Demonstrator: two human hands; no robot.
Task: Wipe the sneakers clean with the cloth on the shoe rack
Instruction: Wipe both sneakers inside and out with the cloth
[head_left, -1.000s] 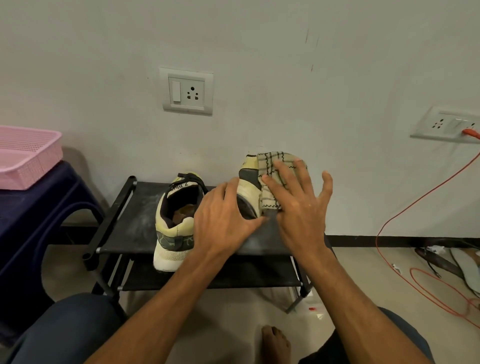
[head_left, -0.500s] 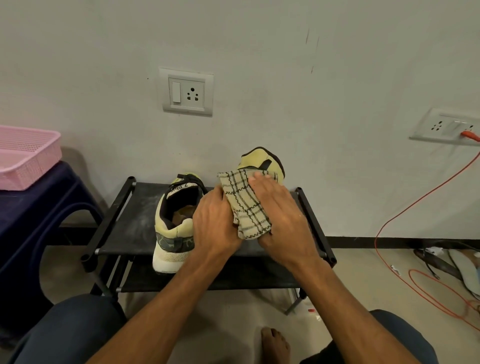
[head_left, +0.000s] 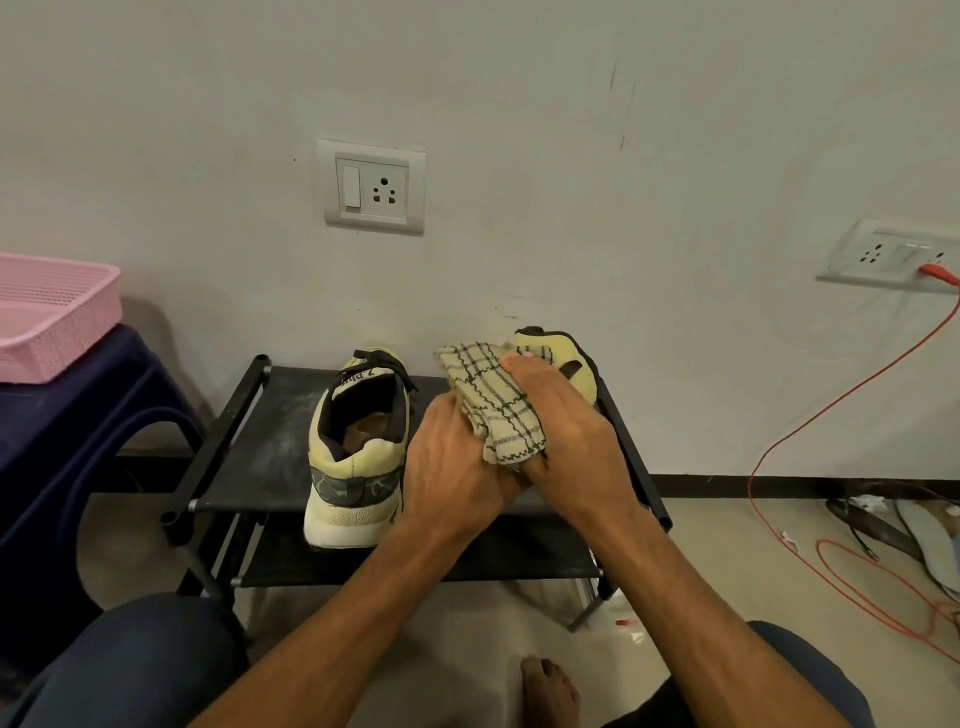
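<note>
Checked cloth (head_left: 498, 410) lies along the tipped-up sneaker (head_left: 563, 353), toe far, right hand (head_left: 566, 441) grip pinching it there, left hand (head_left: 452, 467) grip curled round the near end.

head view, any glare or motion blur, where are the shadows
head view: soft, even light, no glare; the pink plastic mesh basket and dark blue plastic stool throw a faint shadow on the wall; wide-angle bend tilts the white wall socket plate at right; the right hand and beige checked cloth look sharp
</note>
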